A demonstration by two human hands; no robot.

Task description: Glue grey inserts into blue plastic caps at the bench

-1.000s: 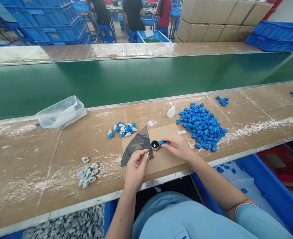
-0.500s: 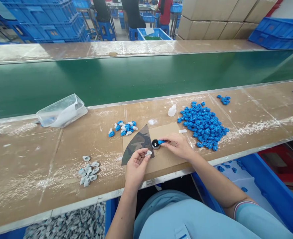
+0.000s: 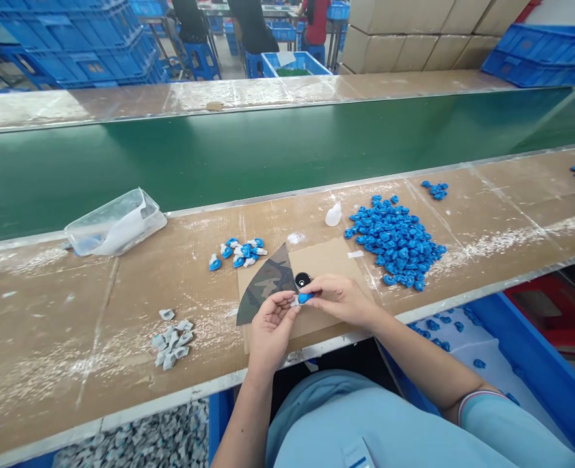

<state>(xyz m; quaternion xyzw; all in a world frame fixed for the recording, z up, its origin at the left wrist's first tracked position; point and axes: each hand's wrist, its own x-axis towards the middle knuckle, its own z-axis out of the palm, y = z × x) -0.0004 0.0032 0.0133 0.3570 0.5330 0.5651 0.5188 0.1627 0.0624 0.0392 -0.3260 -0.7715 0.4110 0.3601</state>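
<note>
1 blue piece (image 3: 306, 298) — between right-hand fingertips (image 3: 315, 287) (grey piece (image 3: 295, 301) alongside).

No readable text, brands, numbers or signs. Orange marks (image 3: 95, 67) on a blue crate (image 3: 126, 60) in the stack at upper left, possibly lettering, too blurred to make out. Label (image 3: 357, 453) on the light-blue shirt (image 3: 395, 429), bottom edge: dark blue bar, nothing legible. Pale mark inside the small black pot (image 3: 302, 280): print or glare, can't tell. White paper (image 3: 286, 57) on the far blue bin (image 3: 320, 65): any writing too small to read.
</note>
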